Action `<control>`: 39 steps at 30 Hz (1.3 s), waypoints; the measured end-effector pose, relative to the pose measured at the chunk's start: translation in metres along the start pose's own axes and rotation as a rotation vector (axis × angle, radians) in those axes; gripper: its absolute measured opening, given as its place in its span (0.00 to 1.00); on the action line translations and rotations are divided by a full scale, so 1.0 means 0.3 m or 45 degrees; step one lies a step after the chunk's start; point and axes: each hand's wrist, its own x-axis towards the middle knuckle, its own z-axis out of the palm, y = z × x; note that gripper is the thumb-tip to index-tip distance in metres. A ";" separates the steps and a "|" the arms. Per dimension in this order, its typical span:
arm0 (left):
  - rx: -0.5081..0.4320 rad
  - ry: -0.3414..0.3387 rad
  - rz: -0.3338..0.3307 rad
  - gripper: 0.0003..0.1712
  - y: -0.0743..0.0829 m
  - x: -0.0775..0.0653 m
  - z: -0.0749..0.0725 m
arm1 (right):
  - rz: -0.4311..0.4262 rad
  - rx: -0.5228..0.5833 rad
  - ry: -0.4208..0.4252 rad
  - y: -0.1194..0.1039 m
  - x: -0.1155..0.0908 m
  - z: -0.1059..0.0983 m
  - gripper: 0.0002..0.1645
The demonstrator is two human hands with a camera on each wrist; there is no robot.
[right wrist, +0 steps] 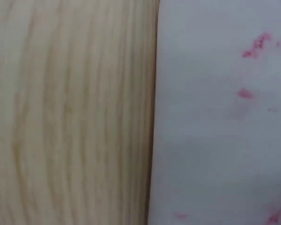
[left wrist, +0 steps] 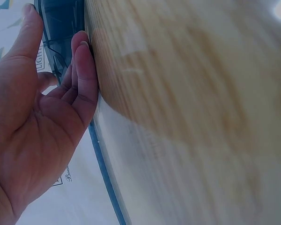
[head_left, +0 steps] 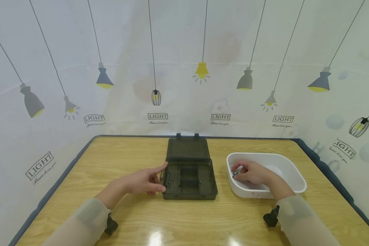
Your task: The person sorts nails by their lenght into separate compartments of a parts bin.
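Observation:
A dark translucent compartment box [head_left: 190, 195] lies on the table with its lid [head_left: 188, 149] raised at the back. Several thin metal rods, perhaps screws or nails [head_left: 172, 179], lie in its left compartment, and one more lies toward the right. My left hand [head_left: 141, 181] touches the box's left side with extended fingers; the left wrist view shows the palm beside the box. My right hand [head_left: 252, 172] reaches into a white plastic tub [head_left: 290, 167]. Its bent fingertips are at small shiny metal pieces [head_left: 235, 174]; whether they pinch any is unclear. The right wrist view shows only the tub's stained outer wall [right wrist: 215, 140].
The wooden table [head_left: 126, 212] has a dark blue edge [head_left: 89, 143] around its back and sides. Behind it hangs a pale curtain [head_left: 184, 41] printed with lamps. Dark wrist devices [head_left: 270, 218] sit below both of my wrists. The tub stands right of the box, with a gap between.

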 end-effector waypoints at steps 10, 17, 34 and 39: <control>-0.003 0.001 -0.001 0.60 0.004 -0.005 0.001 | 0.054 0.052 0.046 -0.008 -0.010 0.002 0.12; 0.001 0.006 0.001 0.59 0.011 -0.007 0.001 | 0.061 0.039 0.051 -0.006 -0.009 0.000 0.10; -0.005 -0.002 0.010 0.59 0.005 -0.012 -0.001 | 0.041 0.038 0.034 -0.010 -0.008 0.002 0.09; -0.009 -0.006 0.005 0.59 0.003 -0.008 -0.001 | 0.013 0.039 0.028 -0.006 -0.016 -0.005 0.08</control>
